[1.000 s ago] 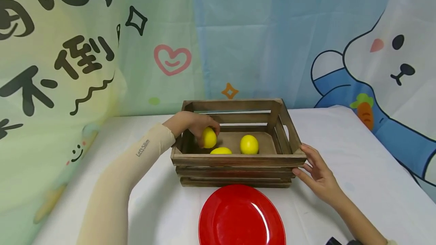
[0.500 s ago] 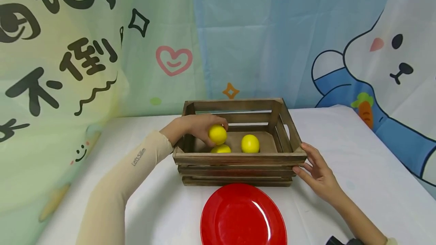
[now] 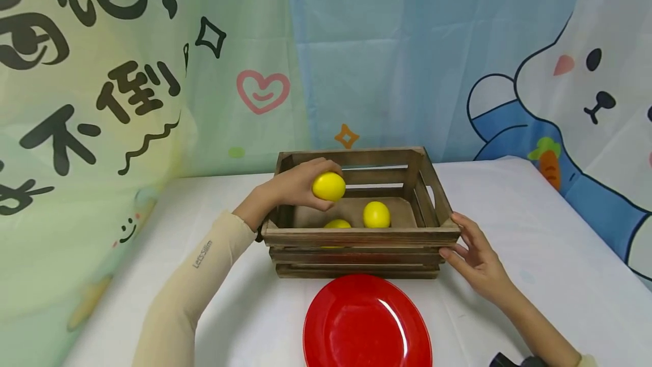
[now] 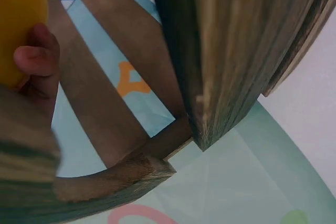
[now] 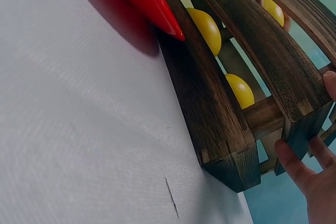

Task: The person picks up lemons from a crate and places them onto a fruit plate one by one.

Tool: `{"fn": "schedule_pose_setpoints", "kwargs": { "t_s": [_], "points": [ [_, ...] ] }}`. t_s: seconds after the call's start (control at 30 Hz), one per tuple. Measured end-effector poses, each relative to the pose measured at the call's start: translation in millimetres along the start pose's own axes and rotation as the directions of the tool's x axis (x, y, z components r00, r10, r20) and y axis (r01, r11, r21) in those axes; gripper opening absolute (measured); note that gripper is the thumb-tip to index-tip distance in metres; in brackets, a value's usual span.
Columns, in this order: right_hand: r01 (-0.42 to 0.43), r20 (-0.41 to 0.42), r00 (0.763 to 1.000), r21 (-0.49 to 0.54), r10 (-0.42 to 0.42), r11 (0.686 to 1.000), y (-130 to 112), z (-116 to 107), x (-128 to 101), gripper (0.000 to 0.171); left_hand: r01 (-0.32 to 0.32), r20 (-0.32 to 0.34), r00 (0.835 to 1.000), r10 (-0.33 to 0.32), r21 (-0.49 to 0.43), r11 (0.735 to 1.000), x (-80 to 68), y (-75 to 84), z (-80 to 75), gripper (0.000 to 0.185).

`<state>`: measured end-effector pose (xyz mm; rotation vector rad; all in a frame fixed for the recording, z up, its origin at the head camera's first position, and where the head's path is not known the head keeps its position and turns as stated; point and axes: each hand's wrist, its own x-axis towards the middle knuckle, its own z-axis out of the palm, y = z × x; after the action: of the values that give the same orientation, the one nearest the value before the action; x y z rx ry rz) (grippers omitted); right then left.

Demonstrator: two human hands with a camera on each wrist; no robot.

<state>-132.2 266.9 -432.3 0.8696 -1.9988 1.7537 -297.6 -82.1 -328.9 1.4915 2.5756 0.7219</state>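
The left hand (image 3: 292,186) curls its fingers round a yellow lemon (image 3: 328,186), holding it above the left half of the wooden crate (image 3: 356,237), about level with its rim. The right hand (image 3: 474,256) lies with straight fingers against the crate's near right corner, gripping nothing. Two more lemons (image 3: 376,214) lie on the crate's floor, and a red plate (image 3: 367,324) sits on the worktop (image 3: 509,203) just in front of the crate
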Motion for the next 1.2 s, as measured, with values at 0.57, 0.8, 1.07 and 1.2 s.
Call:
{"fn": "schedule_pose_setpoints", "kwargs": {
  "t_s": [0.57, 0.8, 1.07, 1.2],
  "points": [
    [0.031, 0.036, 0.999, 0.101, -0.035, 0.994, 0.0, -1.4, 4.8, 0.084, 0.108, -0.361, 0.911, -0.200, -0.260, 0.960, -24.1, 24.3, 1.6, 0.053],
    [-0.010, 0.036, 0.999, 0.089, 0.007, 0.996, -1.9, -1.8, 4.8, 0.083, 0.131, -0.388, 0.891, -0.237, -0.280, 0.951, -35.4, 36.7, 4.3, 0.051],
    [-0.009, 0.045, 0.999, 0.086, 0.005, 0.996, -2.4, -1.8, 5.0, 0.079, 0.074, -0.441, 0.880, -0.179, -0.244, 0.967, -48.2, 49.8, 10.2, 0.054],
    [-0.028, 0.051, 0.998, 0.067, 0.025, 0.997, -0.7, -3.9, 3.8, 0.074, 0.080, -0.465, 0.867, -0.179, -0.225, 0.971, -52.8, 60.5, 13.0, 0.056]
  ]
}}
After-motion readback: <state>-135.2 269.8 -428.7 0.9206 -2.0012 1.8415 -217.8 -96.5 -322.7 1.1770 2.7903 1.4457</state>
